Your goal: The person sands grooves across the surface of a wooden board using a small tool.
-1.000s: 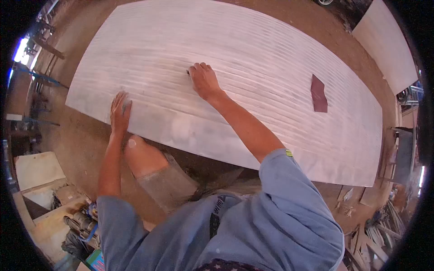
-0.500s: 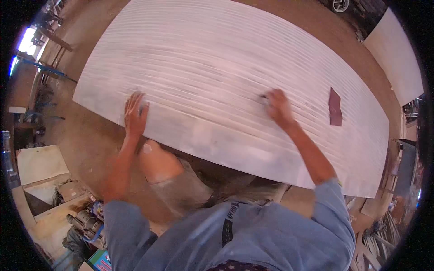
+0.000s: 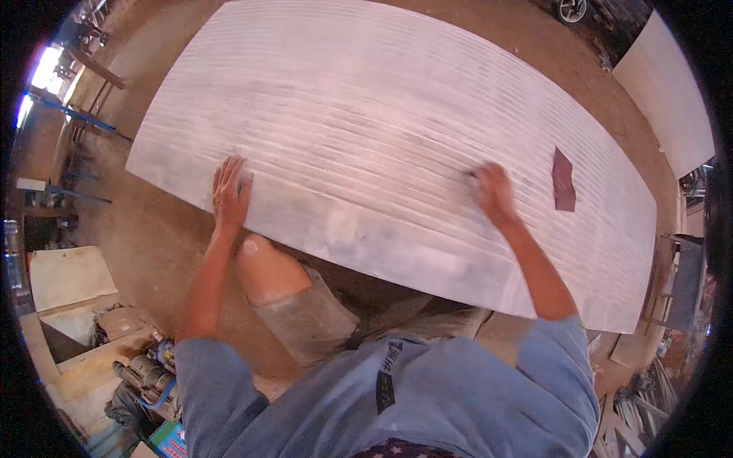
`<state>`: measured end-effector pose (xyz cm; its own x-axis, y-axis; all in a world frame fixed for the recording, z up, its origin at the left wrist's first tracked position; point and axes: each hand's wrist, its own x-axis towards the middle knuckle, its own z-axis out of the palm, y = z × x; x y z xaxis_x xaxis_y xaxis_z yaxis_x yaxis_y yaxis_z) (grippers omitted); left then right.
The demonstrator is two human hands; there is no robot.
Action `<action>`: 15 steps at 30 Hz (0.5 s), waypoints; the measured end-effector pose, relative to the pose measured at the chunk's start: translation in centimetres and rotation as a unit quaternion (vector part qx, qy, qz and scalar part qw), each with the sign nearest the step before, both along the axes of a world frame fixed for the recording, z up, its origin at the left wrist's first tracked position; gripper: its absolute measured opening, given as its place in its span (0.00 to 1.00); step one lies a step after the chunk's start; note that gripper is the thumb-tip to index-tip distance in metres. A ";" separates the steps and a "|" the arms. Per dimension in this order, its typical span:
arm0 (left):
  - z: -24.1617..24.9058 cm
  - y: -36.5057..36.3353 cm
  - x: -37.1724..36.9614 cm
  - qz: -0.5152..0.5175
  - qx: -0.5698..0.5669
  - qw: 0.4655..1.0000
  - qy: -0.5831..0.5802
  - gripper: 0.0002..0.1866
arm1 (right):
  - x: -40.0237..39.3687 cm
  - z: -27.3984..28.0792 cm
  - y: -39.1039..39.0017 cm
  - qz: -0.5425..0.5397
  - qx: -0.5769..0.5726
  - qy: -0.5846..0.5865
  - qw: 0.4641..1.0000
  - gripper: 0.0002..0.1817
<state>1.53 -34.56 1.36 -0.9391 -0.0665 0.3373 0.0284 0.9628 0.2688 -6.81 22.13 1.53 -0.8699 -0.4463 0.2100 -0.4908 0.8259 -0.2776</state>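
A large white panel with many parallel ridges (image 3: 321, 99) spreads out in front of me. Near its lower left edge, my left hand (image 3: 231, 191) lies flat with the fingers apart. Over the ridges right of the middle, my right hand (image 3: 495, 191) is closed around something small and dark, blurred by motion and mostly hidden under the fingers. To the right of that hand, a dark red, creased sheet (image 3: 564, 182) rests on the panel.
A pale board (image 3: 668, 95) leans at the upper right, near a wheel (image 3: 573, 9). Tools and boxes (image 3: 145, 374) crowd the lower left. Blue metal supports (image 3: 80, 116) stand at the left. My bent knee (image 3: 267, 267) is beside the panel's near edge.
My right hand has moved to the right along the ridges, closer to the dark red sheet. My left hand stays in nearly the same place.
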 end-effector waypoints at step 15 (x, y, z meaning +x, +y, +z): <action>1.0 0.3 0.1 0.008 0.032 0.999 0.012 0.21 | -11.1 -1.0 -39.5 0.148 -0.085 0.109 0.979 0.11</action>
